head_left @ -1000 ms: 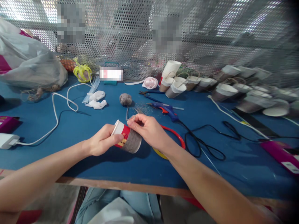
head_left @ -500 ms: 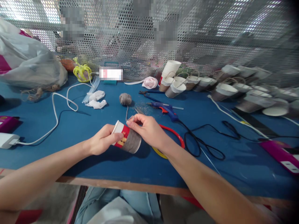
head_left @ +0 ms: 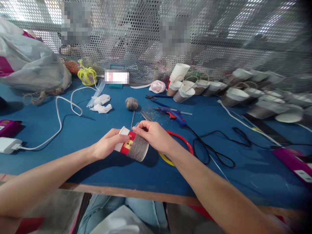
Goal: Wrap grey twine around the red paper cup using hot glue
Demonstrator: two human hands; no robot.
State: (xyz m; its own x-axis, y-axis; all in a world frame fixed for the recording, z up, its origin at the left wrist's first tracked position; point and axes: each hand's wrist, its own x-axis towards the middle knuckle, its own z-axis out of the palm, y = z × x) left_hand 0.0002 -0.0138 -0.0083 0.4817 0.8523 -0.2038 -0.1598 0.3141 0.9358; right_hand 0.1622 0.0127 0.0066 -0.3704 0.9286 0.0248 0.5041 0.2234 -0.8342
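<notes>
Blue table (head_left: pixel 112 180). Above it, the left hand (head_left: pixel 106 145) grips, the right hand (head_left: pixel 151 135) pinches. In the left, a tilted paper cup (head_left: pixel 125 149) (partly wrapped in grey); beyond, a yarn ball (head_left: pixel 131 103), its strand (head_left: pixel 133 118) in the right-hand pinch.

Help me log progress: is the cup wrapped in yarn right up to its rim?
No, the cup shows red and white between the yarn and its rim.

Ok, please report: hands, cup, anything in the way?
Left hand holding tilted cup, partly yarn-wrapped. Right hand pinching yarn strand. Possible obstacle: scissors, partly hidden by right hand.
</notes>
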